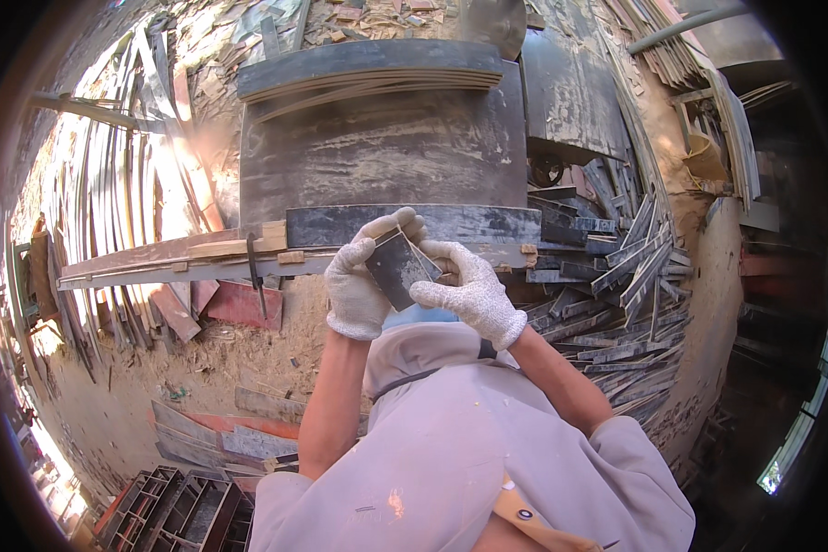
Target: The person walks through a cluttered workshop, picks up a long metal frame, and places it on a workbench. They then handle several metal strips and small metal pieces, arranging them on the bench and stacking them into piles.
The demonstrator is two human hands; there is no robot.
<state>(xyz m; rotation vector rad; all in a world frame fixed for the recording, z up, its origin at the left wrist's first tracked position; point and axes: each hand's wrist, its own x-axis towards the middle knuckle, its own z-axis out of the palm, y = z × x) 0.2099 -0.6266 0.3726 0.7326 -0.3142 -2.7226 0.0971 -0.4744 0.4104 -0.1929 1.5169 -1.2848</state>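
Note:
Both of my gloved hands hold a small dark rectangular wood piece (397,272) in front of my chest, near the front edge of the worktable (382,166). It is tilted, with pale dust on its face; a second edge shows at its right side, but I cannot tell if that is a separate piece. My left hand (357,287) wraps its left side and top. From the right, my right hand (469,291) grips it, thumb on the face and fingers mostly behind. A dark long board (488,224) lies along the table's front edge just beyond my hands.
A dark-faced stack of strips (368,75) lies across the table's far side. A metal clamp (255,267) sits at the front rail (138,267), beside small wood blocks (274,232). Offcuts (630,267) pile up at right; long strips (110,175) lie at left.

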